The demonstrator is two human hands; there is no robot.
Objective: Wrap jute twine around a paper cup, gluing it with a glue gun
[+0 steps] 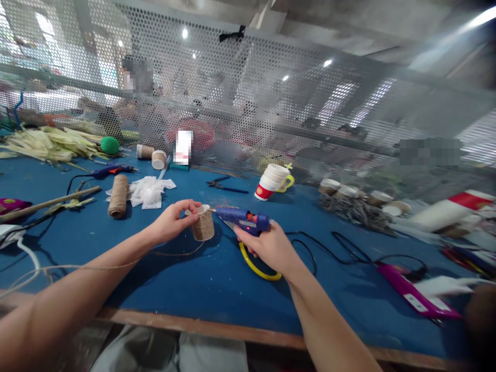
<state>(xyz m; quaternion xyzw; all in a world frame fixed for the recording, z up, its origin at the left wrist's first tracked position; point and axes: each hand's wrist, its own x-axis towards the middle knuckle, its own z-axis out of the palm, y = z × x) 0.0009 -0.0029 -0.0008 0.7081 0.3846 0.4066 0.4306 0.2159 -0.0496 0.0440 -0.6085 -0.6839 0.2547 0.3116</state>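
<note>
My left hand (pixel 172 221) is closed round a small paper cup (pixel 202 225) wrapped in jute twine, held a little above the blue table (pixel 186 289). A loose strand of twine (pixel 77 267) trails from the cup back under my left forearm. My right hand (pixel 269 247) grips a blue hot glue gun (pixel 244 219) with a yellow stand loop. Its nozzle touches the cup's upper rim on the right side.
A twine spool (pixel 118 195), white mesh fabric (pixel 149 191), a second glue gun (pixel 112 169) and dried husks (pixel 50 144) lie at the left. Pliers (pixel 225 185), stacked paper cups (pixel 273 181), more cups (pixel 349 192) and black cables (pixel 349 253) lie behind and right. A perforated metal screen (pixel 271 103) backs the table.
</note>
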